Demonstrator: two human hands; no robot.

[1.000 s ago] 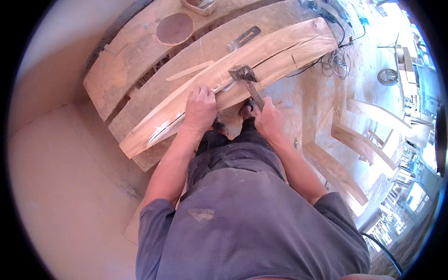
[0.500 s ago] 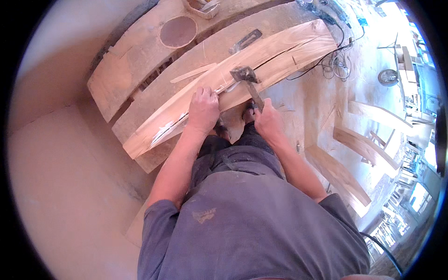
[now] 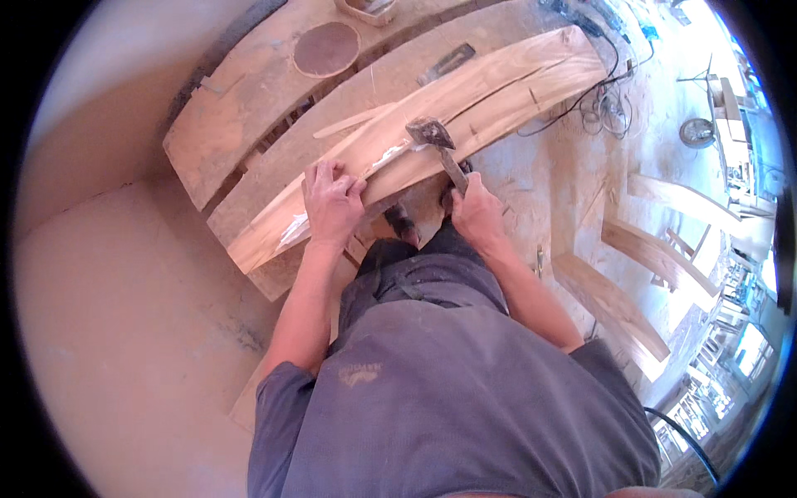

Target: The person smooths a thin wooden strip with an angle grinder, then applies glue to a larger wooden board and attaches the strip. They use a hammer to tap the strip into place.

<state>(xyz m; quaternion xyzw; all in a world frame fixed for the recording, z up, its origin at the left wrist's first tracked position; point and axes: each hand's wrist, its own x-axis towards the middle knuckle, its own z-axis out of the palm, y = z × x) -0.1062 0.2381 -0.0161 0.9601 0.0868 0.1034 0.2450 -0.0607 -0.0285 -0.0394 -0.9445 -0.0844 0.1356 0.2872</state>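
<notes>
A long pale plank (image 3: 506, 79) lies diagonally on the bench, with a dark crack along its length. White glue (image 3: 388, 155) is smeared along its middle, and more glue (image 3: 294, 227) marks its near left end. My left hand (image 3: 334, 206) rests on the plank between these smears, fingers bent and apart; what lies under the palm is hidden. In my right hand (image 3: 478, 216) is the wooden handle of a hammer (image 3: 452, 166), fingers wrapped round it. The hammer's dark head is over the plank, beside the glued seam; whether it touches the wood I cannot tell.
Behind the plank, the bench (image 3: 249, 124) carries a thin wood strip (image 3: 353, 122), a dark flat tool (image 3: 448, 64), a round brown disc (image 3: 326, 50) and a tub (image 3: 367, 10). Cables (image 3: 610, 108) trail at the far right. Several timber pieces (image 3: 610, 307) stand on the right.
My left hand has slid left along the plank, its fingers spreading and uncovering the glued seam. The hammer stays over nearly the same part of the plank. The whole view has shifted slightly.
</notes>
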